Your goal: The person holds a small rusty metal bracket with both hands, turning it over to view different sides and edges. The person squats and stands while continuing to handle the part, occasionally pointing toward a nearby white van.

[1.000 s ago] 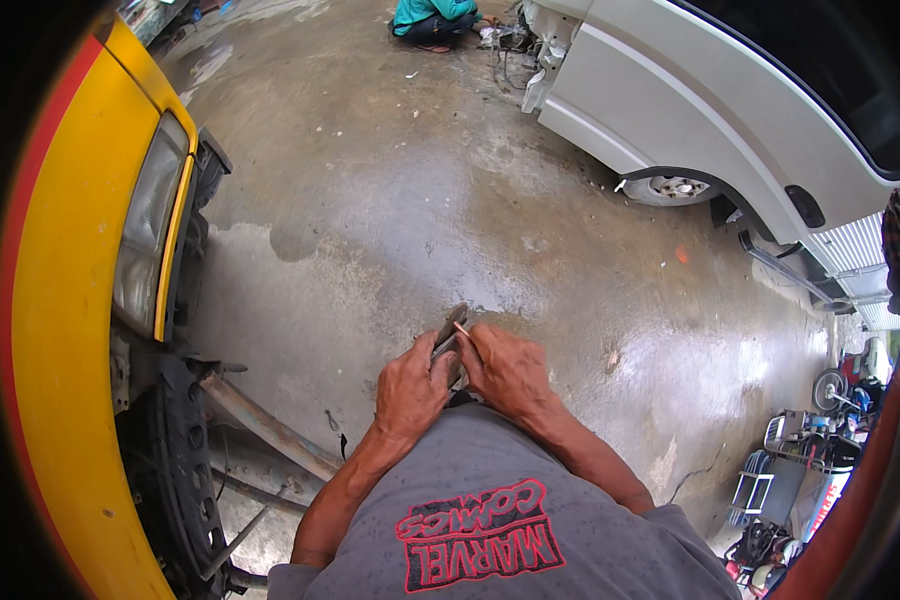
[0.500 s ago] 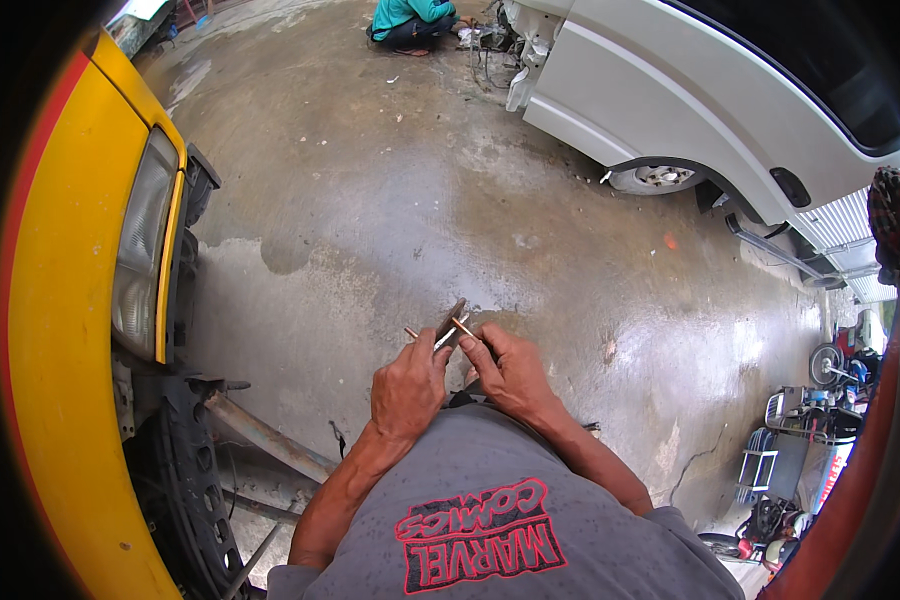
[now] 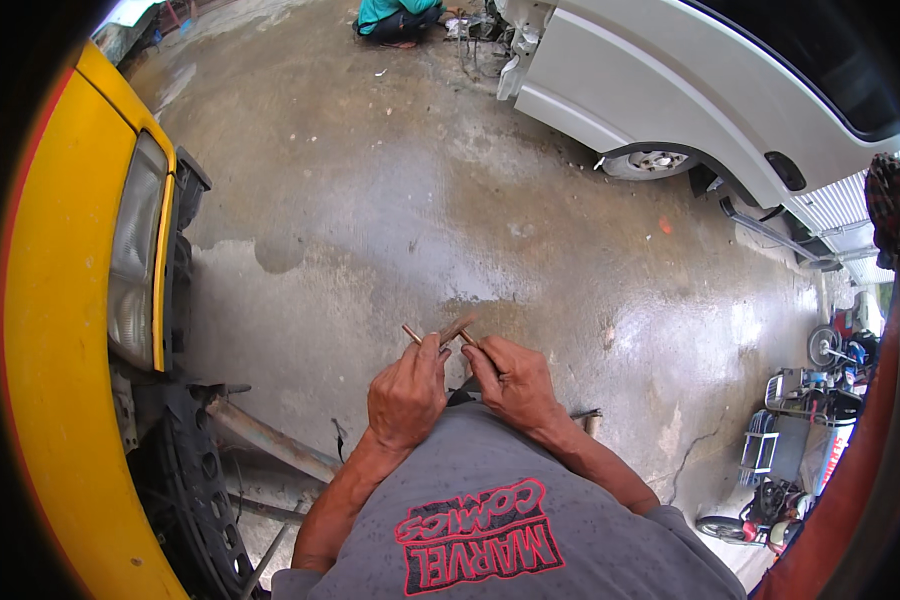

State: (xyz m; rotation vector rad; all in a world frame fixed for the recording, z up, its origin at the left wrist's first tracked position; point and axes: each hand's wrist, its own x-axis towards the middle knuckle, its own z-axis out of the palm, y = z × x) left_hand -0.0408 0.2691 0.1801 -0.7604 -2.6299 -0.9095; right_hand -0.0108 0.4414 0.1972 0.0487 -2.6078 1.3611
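Observation:
In front of my shirt, my left hand (image 3: 407, 398) is closed around a flat brownish metal strip (image 3: 457, 327), its free end slanting up to the right. A thin copper-coloured rod (image 3: 411, 333) pokes out on the far left side of those fingers. Between thumb and fingertips, my right hand (image 3: 517, 382) pinches another small copper-coloured rod (image 3: 467, 338). That rod's tip meets or crosses the strip; whether they touch cannot be made out. My fingers hide the lower parts of these pieces.
A yellow vehicle front with a headlight (image 3: 138, 255) stands close on my left, above a rusty bar (image 3: 270, 437). A white van (image 3: 650, 80) is at the far right. Someone in a teal top (image 3: 388, 15) squats at the back. Motorcycles (image 3: 775, 510) stand at right on the wet concrete floor.
The flat strip has tipped further to the right, showing more of its broad face. The right-hand rod now slants the opposite way. The surroundings have shifted slightly left in view.

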